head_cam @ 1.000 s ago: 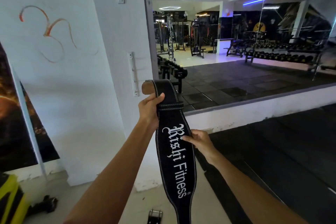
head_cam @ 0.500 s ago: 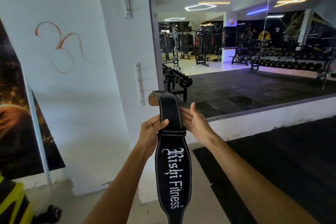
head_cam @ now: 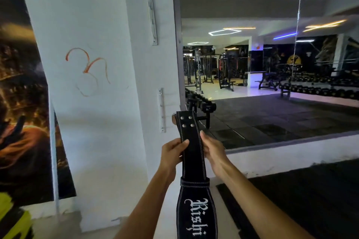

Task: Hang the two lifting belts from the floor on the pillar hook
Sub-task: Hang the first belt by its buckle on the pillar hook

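Belt (head_cam: 192,153) judged stiff and fairly heavy, its wide part likely to swing; best gripped on the narrow strap below the holes; black, white-stitched, white lettering, hanging down toward 6 o'clock. Left hand (head_cam: 172,154) pinches the strap; right hand (head_cam: 212,149) steadies its edge; hook rail (head_cam: 161,109) at 10 o'clock.

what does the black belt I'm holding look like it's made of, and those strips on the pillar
The lifting belt: likely leather with a matte, suede-like black face, going by the white edge stitching, the tan underside at the fold and the shiny rivets up top. The lettering looks stitched or printed in white; too soft to tell.

The hook strips on the pillar: pale, dull metal by the look, possibly painted.
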Motion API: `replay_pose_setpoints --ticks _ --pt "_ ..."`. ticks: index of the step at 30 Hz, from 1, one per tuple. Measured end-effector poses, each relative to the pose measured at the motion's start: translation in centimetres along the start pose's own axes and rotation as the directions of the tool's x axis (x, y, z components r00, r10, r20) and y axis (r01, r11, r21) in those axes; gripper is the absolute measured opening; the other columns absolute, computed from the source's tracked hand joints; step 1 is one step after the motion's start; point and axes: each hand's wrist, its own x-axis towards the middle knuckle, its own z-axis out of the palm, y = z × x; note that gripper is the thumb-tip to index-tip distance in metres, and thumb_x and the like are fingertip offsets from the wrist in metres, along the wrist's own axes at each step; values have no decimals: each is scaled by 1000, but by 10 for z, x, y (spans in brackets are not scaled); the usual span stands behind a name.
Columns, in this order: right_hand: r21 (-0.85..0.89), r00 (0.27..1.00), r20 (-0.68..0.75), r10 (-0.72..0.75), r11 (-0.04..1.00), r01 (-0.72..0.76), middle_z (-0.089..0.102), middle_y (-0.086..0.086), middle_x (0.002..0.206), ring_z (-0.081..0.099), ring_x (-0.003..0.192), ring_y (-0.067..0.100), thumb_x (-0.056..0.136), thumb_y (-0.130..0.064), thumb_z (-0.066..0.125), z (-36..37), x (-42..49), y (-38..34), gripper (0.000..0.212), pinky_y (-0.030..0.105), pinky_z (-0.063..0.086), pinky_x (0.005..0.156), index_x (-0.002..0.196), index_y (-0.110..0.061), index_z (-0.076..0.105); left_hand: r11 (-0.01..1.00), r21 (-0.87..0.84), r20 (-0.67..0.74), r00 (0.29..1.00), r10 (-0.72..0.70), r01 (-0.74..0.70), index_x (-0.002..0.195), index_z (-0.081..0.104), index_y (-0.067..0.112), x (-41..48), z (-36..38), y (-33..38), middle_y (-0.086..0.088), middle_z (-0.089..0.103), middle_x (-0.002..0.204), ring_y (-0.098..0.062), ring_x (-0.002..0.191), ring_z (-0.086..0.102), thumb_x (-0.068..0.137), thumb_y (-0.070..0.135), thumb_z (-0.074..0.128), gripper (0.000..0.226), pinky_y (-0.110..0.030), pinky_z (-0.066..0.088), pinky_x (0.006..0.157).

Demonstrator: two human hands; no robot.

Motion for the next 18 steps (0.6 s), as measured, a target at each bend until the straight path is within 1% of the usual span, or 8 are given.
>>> replay_pose_setpoints --ticks 2,4,8,9,12,13,16,18 --pt "-25 999 -38 -7 1000 6 71 13 100 67 92 27 88 -41 53 1 4 -8 41 36 53 77 105 -6 68 1000 -13 62 998 20 -19 88 74 8 0 -2 2 -6 75 81 -19 77 71 87 9 60 14 -24 55 63" --pt "-18 999 -40 -17 1000 16 70 13 96 66 87 26 87 -42 52 6 7 -21 41 36 52 75 103 -7 66 999 -14 124 992 39 -38 96 74 6 -1 -4 1 -10 75 89 -22 81 71 86 8 61 17 -25 55 68" --pt "63 997 -51 -53 996 56 64 4 82 61 74 18 90 -29 54 17 15 -53 20 30 51 67 88 -13 65 999 8 184 982 39 -41 98 73 4 -5 -4 -8 -15 74 98 -25 88 71 86 9 60 18 -27 55 71" --pt "43 996 -55 -75 996 78 64 3 82 61 76 17 91 -28 54 19 16 -58 17 30 50 67 88 -14 64 1000 -2 169 985 29 -29 97 73 4 -6 -1 -7 -15 74 98 -25 88 70 87 12 60 19 -27 55 71" --pt "11 995 -18 -100 995 100 66 8 92 63 95 28 91 -29 53 20 18 -54 18 43 50 90 87 -15 65 1000 -28 30 1000 -4 5 94 73 7 -1 9 12 -12 75 92 -25 84 70 90 32 56 31 -29 54 68" --pt "13 995 1 -98 995 98 67 8 93 63 95 28 91 -30 53 20 17 -51 19 45 49 91 88 -15 66 1000 -7 -12 1000 -27 27 97 72 8 4 13 22 -13 74 94 -26 85 70 90 40 53 38 -29 54 66" --pt "-19 991 14 -133 991 134 70 6 92 66 90 26 90 -29 55 17 11 -44 19 38 52 81 95 -14 67 982 24 -37 982 -187 188 110 65 10 17 17 48 -11 69 100 -26 89 66 88 61 41 60 -32 51 66" --pt "-42 987 19 -162 986 162 71 6 93 66 91 25 89 -26 55 16 7 -42 21 33 51 75 100 -13 67 965 24 -19 966 -260 260 114 62 12 22 17 57 -8 67 97 -25 88 63 86 66 39 65 -34 50 69"
